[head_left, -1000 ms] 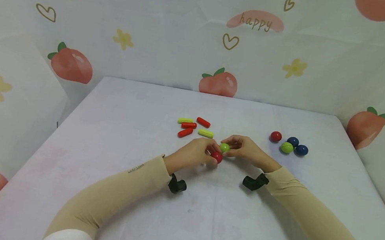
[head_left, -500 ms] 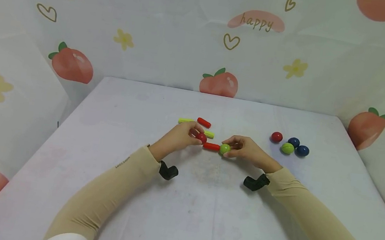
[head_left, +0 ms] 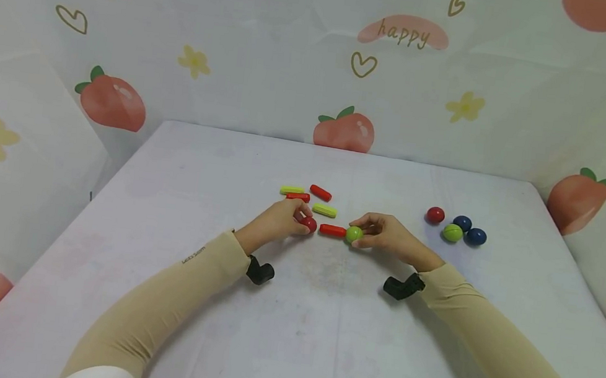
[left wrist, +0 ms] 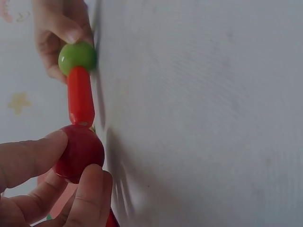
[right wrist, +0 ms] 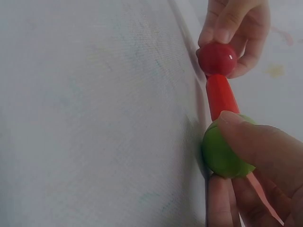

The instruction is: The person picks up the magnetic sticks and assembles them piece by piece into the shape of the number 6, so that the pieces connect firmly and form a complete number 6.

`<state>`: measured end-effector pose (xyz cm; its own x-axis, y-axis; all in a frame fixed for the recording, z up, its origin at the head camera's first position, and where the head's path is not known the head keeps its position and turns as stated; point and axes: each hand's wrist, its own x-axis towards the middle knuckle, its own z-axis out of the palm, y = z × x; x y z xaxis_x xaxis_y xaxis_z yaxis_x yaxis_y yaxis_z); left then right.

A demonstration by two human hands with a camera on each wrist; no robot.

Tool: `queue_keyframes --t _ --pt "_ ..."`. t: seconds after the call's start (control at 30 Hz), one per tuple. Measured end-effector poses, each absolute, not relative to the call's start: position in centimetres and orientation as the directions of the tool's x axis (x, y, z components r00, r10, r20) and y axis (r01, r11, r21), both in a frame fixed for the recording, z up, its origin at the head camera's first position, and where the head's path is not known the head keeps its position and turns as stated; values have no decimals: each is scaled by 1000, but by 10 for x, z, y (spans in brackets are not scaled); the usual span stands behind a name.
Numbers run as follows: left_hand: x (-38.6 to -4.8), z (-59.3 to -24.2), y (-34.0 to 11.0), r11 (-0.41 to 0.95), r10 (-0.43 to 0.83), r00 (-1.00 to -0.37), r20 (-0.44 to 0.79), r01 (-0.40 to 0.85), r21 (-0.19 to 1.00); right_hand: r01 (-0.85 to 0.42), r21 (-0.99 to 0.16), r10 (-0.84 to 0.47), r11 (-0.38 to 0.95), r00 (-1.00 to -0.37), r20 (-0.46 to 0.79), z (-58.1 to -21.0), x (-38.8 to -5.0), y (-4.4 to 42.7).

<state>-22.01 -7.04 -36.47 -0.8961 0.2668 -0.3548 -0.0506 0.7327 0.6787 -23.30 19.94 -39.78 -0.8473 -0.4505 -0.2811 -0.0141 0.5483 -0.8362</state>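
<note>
Rod between two balls | other rods behind-left | four balls right

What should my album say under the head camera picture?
Left hand pinches a red ball; right hand holds a green ball touching a red stick.

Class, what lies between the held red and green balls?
In the head view, a red stick, touching the green ball, with a narrow gap before the red ball.

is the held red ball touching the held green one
Apart: in the head view, a red stick is between the held red ball and the held green ball.
</note>
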Motion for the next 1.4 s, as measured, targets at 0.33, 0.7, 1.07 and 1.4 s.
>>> queue_keyframes --t 0.33,0.7,1.07,1.4 --pt "-225 -369 -69 755 249 -890 -381 -68 652 -18 -848 -465 530 -843 -273 -399 -233 202" --pt "-225 -368 -61 751 269 -886 -379 -53 658 -11 -847 -468 531 -837 -283 -400 -235 202" --pt "-225 -367 -57 751 259 -886 -385 -66 657 -13 -845 -467 535 -838 -282 -396 -235 203" --pt "-226 -362 -55 747 254 -882 -397 -82 660 -10 -848 -479 529 -829 -289 -392 -239 205"
